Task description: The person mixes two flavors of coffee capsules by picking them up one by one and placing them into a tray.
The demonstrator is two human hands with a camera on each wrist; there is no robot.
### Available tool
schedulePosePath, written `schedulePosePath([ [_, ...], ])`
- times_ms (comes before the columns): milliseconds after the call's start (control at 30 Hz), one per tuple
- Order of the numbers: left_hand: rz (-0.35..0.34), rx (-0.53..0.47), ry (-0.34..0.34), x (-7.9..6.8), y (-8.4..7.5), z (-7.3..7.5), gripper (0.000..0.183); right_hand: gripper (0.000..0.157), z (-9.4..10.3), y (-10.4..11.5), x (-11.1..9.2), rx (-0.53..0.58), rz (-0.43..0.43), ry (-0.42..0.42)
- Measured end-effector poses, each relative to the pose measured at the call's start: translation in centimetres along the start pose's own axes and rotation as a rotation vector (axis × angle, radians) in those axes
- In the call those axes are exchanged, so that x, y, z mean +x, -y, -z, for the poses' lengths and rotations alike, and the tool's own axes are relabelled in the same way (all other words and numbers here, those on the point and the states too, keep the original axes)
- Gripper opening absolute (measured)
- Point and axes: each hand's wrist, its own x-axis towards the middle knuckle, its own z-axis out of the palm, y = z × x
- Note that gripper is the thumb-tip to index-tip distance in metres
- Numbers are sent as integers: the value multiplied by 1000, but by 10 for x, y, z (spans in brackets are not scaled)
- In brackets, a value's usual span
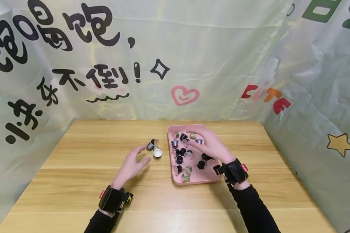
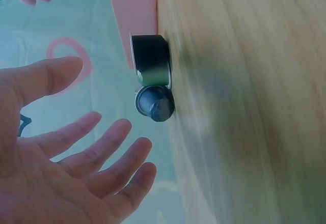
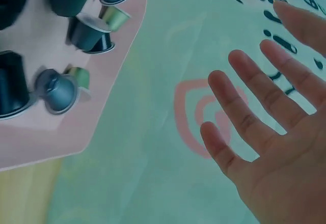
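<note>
Several coffee capsules (image 1: 157,153) sit in a small cluster on the wooden table, left of a pink tray (image 1: 192,181). My left hand (image 1: 132,165) is just left of that cluster, fingers spread and nothing in its grasp. In the left wrist view, a dark blue capsule (image 2: 154,103) stands nearest its fingertips, with a black capsule (image 2: 149,51) and a green one behind. Over the tray's upper right part hovers my right hand (image 1: 209,145), its fingers extended and holding nothing. Black, green, blue and grey capsules (image 3: 56,89) lie scattered in the tray below it.
The wooden table (image 1: 105,145) reaches back to a pale printed curtain (image 1: 215,64) with lettering and a pink heart. More curtain hangs at the left and right sides. Both wrists carry black strapped cameras (image 1: 234,171).
</note>
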Motion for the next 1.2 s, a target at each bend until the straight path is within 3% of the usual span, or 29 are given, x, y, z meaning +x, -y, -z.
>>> schedulePosePath([
  [200, 7, 4, -1, -1, -2, 1, 69, 48, -7, 3, 32, 9, 55, 146],
  [433, 15, -9, -13, -1, -1, 1, 78, 44, -22, 1, 58, 22, -19, 278],
  [733, 34, -9, 0, -2, -1, 3, 82, 42, -40, 1, 86, -12, -35, 369],
  [900, 42, -12, 2, -2, -1, 4, 82, 42, -53, 0, 102, -80, -15, 412],
  [1200, 51, -6, 1, -3, -4, 4, 83, 41, -72, 3, 122, -191, -63, 511],
])
